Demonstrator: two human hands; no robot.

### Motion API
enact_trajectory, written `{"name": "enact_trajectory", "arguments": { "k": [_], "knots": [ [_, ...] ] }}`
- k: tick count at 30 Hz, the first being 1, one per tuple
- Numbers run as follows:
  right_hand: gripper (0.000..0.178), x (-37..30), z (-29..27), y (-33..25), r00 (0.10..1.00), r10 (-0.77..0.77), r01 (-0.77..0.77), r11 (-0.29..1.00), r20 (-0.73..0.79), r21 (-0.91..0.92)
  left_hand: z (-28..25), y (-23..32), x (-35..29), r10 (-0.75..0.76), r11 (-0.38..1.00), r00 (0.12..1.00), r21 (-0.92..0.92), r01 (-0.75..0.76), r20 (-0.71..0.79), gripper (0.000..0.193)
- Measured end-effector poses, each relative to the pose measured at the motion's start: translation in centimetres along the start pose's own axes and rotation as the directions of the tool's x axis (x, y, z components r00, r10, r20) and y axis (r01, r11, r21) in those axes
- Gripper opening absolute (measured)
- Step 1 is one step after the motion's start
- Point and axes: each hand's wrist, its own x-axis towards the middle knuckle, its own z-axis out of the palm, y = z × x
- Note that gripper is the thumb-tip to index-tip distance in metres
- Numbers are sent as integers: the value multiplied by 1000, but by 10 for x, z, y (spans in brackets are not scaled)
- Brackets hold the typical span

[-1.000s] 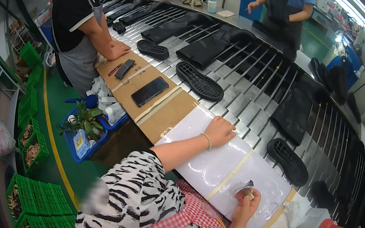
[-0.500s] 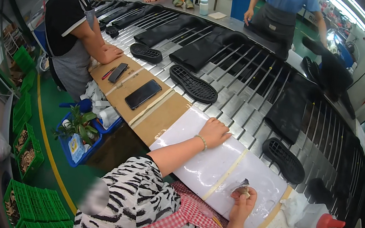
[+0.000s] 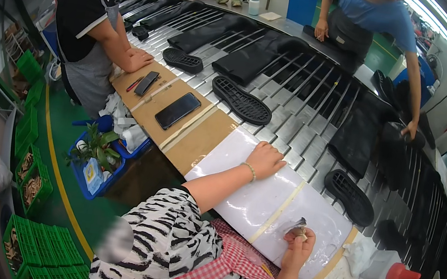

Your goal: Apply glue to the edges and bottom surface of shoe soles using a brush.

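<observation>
My left hand [image 3: 265,160] lies flat, palm down and fingers apart, at the far edge of the white covered board [image 3: 234,184], beside the slatted metal conveyor. It holds nothing. Over the board's near right part, my right hand [image 3: 298,249] pinches a small crumpled grey and cream scrap [image 3: 299,227], possibly a rag. Just past my left hand, a black shoe sole [image 3: 241,100] lies tread up on the conveyor. Another black sole [image 3: 349,197] rests farther right, next to a black boot upper [image 3: 352,130].
Left of the white board, a phone [image 3: 178,111] lies on brown cardboard. Red-tipped squeeze bottles [image 3: 389,271] and crumpled white paper [image 3: 357,256] stand at my right. A co-worker [image 3: 92,33] leans on the table at left. Across the conveyor [image 3: 292,141], another person [image 3: 368,22] reaches over it.
The person in blue across the conveyor has leaned forward and lowered a black boot onto its right part. My hands stay nearly where they were.
</observation>
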Motion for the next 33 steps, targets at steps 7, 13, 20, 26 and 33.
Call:
{"name": "enact_trajectory", "arguments": {
  "k": [7, 13, 20, 26, 33],
  "knots": [
    [36, 1, 4, 1, 1000, -10, 10, 1000, -2, -2, -7, -1, -1, -23, 999, 999, -25, 24, 27, 28],
    [39, 1, 6, 3, 999, 8, -7, 1000, -43, 9, -13, -1, 0, -43, 998, 998, -34, 44, 41, 30],
    [35, 0, 13, -3, 1000, 0, 0, 1000, -23, -19, -18, 0, -1, -50, 993, 999, -103, 51, 10, 30],
    [36, 1, 16, -3, 1000, -4, 3, 1000, -16, -19, -58, -53, 8, -279, 318, 927, -886, 337, 252, 54],
    [37, 1, 16, 0, 1000, 11, -11, 1000, -16, 8, -206, -183, -4, -863, -380, 505, -680, -627, 17, 20]
  ]
}}
